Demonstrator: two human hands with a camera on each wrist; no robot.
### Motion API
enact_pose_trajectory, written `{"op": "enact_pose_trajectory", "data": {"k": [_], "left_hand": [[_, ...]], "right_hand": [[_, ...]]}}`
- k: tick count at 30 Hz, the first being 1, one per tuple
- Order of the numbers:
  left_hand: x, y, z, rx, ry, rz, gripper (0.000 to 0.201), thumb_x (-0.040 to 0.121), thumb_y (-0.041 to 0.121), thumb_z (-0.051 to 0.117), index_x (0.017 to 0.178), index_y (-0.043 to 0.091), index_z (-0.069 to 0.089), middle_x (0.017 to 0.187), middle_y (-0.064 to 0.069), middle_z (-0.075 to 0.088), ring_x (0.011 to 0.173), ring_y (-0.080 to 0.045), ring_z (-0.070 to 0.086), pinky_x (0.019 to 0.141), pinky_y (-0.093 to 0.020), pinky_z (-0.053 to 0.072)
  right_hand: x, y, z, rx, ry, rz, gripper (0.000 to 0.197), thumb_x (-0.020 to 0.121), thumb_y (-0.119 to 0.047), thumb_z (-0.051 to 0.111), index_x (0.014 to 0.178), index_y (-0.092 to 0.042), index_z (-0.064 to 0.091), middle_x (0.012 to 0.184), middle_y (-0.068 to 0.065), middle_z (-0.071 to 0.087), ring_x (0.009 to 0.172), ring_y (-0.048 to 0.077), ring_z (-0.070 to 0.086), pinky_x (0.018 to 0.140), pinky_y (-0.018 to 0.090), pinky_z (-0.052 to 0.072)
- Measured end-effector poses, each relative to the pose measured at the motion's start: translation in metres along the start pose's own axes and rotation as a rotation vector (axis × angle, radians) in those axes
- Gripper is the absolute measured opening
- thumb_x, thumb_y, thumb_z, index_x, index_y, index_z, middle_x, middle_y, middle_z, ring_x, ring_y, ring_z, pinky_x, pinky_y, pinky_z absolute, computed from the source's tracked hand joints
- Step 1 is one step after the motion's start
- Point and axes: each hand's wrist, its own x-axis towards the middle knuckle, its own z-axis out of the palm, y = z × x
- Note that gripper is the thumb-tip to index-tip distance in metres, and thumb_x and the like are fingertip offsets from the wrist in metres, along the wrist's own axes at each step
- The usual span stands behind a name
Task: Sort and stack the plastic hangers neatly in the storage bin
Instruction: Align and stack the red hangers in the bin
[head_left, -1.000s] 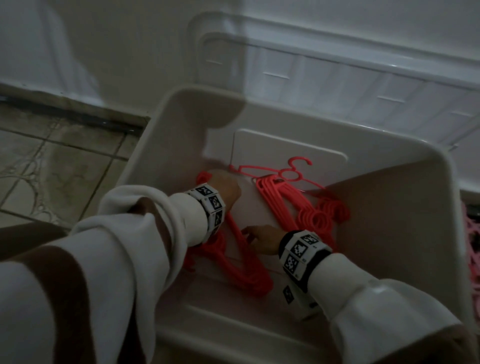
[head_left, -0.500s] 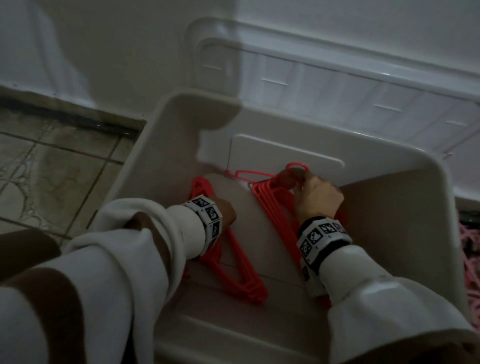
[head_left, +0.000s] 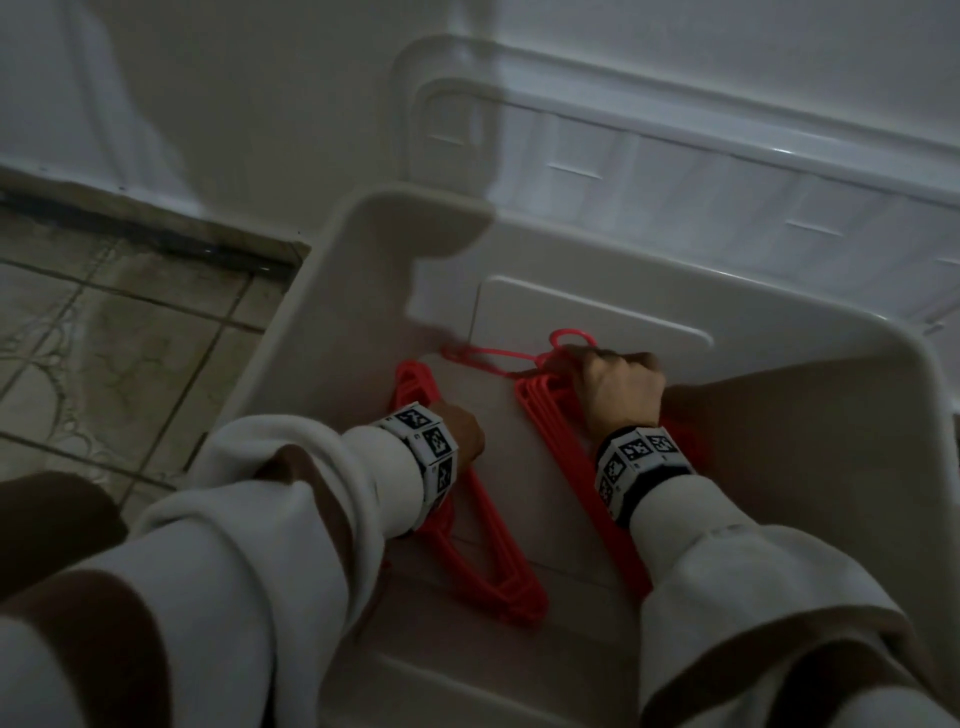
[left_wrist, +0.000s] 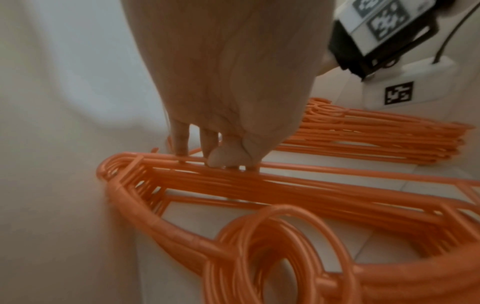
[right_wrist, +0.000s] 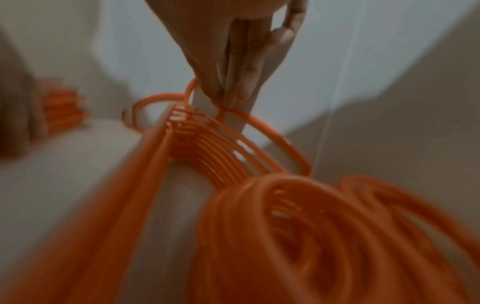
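Both forearms reach forward from the lower frame. Left grip (head_left: 460, 434) at centre presses down with straight fingertips (left_wrist: 182, 142); right grip (head_left: 618, 389), centre right, has fingers pinched together.

To my left lies a tiled floor (head_left: 104, 374), stained and dull, meeting a white wall (head_left: 234, 104) at a dark seam. Leaning on that wall at the far side stands a pale plastic lid (head_left: 675, 171) (ribbed, slightly glossy).

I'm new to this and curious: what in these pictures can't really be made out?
- Left hand fingertips: head view, hidden behind the wrist band.
- Hanger count in the right stack: head view, the right hand and sleeve cover it; right wrist view is blurred.
- Bin near wall: head view, sleeves cover it.
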Motion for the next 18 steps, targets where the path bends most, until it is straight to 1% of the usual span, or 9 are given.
{"op": "enact_pose_trajectory", "data": {"k": [1,2,3,5,6,8,11,15,18], "left_hand": [[0.001,0.0,0.003,-0.007,0.018,-0.005,0.033,0.091,0.007,0.048,0.122,0.006,0.06,0.126,-0.008,0.06,0.09,-0.012,0.048,0.06,-0.02,0.035],[0.003,0.0,0.004,-0.016,0.033,-0.004,0.033,0.091,0.006,0.048,0.121,0.006,0.061,0.125,-0.008,0.06,0.093,-0.013,0.052,0.062,-0.02,0.036],[0.005,0.0,0.005,-0.021,0.025,-0.009,0.033,0.09,0.006,0.048,0.12,0.006,0.061,0.124,-0.01,0.06,0.099,-0.016,0.058,0.068,-0.022,0.042],[0.004,-0.001,0.005,-0.003,0.001,-0.025,0.032,0.09,0.008,0.046,0.118,0.008,0.062,0.122,-0.011,0.06,0.108,-0.027,0.06,0.084,-0.031,0.05],[0.003,0.0,0.005,-0.001,0.016,-0.026,0.032,0.09,0.008,0.046,0.118,0.008,0.062,0.122,-0.01,0.06,0.11,-0.028,0.059,0.088,-0.033,0.05],[0.002,0.0,0.004,-0.003,0.054,-0.022,0.032,0.09,0.008,0.046,0.117,0.008,0.062,0.121,-0.011,0.06,0.109,-0.029,0.059,0.089,-0.034,0.049],[0.005,-0.001,0.006,0.019,0.037,-0.012,0.03,0.088,0.007,0.047,0.114,0.007,0.064,0.118,-0.011,0.062,0.107,-0.029,0.06,0.085,-0.033,0.049],[0.005,-0.002,0.007,-0.039,0.009,-0.04,0.031,0.09,0.011,0.049,0.119,0.007,0.062,0.122,-0.009,0.061,0.111,-0.026,0.059,0.089,-0.031,0.047],[0.004,-0.003,0.006,0.003,0.016,-0.022,0.032,0.091,0.012,0.047,0.121,0.008,0.06,0.125,-0.008,0.059,0.112,-0.026,0.058,0.095,-0.033,0.047]], "right_hand": [[0.002,-0.002,0.0,-0.003,-0.004,-0.01,0.029,0.097,-0.022,0.037,0.119,-0.025,0.057,0.105,0.001,0.068,0.091,0.024,0.066,0.096,0.033,0.036],[0.003,-0.003,0.001,0.005,0.001,-0.002,0.029,0.097,-0.023,0.037,0.118,-0.025,0.057,0.104,0.001,0.069,0.09,0.023,0.066,0.097,0.034,0.034],[0.003,-0.003,0.003,0.016,0.032,0.019,0.027,0.096,-0.025,0.04,0.115,-0.025,0.059,0.099,0.001,0.07,0.086,0.023,0.066,0.097,0.034,0.033],[-0.003,-0.006,0.005,0.02,0.216,0.105,0.018,0.087,-0.034,0.055,0.097,-0.026,0.068,0.074,0.003,0.071,0.067,0.022,0.065,0.088,0.031,0.04],[-0.006,-0.007,0.004,0.03,0.326,0.16,0.015,0.08,-0.038,0.063,0.084,-0.026,0.071,0.058,0.002,0.067,0.054,0.021,0.062,0.08,0.029,0.043],[-0.011,-0.008,0.001,0.051,0.411,0.24,0.018,0.074,-0.042,0.063,0.071,-0.026,0.07,0.042,0.001,0.058,0.04,0.02,0.053,0.073,0.027,0.041],[-0.011,-0.009,-0.005,0.084,0.458,0.218,0.019,0.073,-0.04,0.059,0.067,-0.024,0.068,0.041,0.0,0.056,0.039,0.02,0.049,0.074,0.032,0.028],[-0.008,-0.01,-0.026,0.197,0.626,0.128,0.016,0.076,-0.037,0.063,0.069,-0.023,0.065,0.049,-0.004,0.062,0.044,0.019,0.053,0.075,0.031,0.027],[-0.003,-0.007,-0.046,0.274,0.721,0.095,0.016,0.08,-0.036,0.061,0.074,-0.022,0.064,0.058,-0.002,0.065,0.05,0.022,0.057,0.072,0.029,0.031]]}}
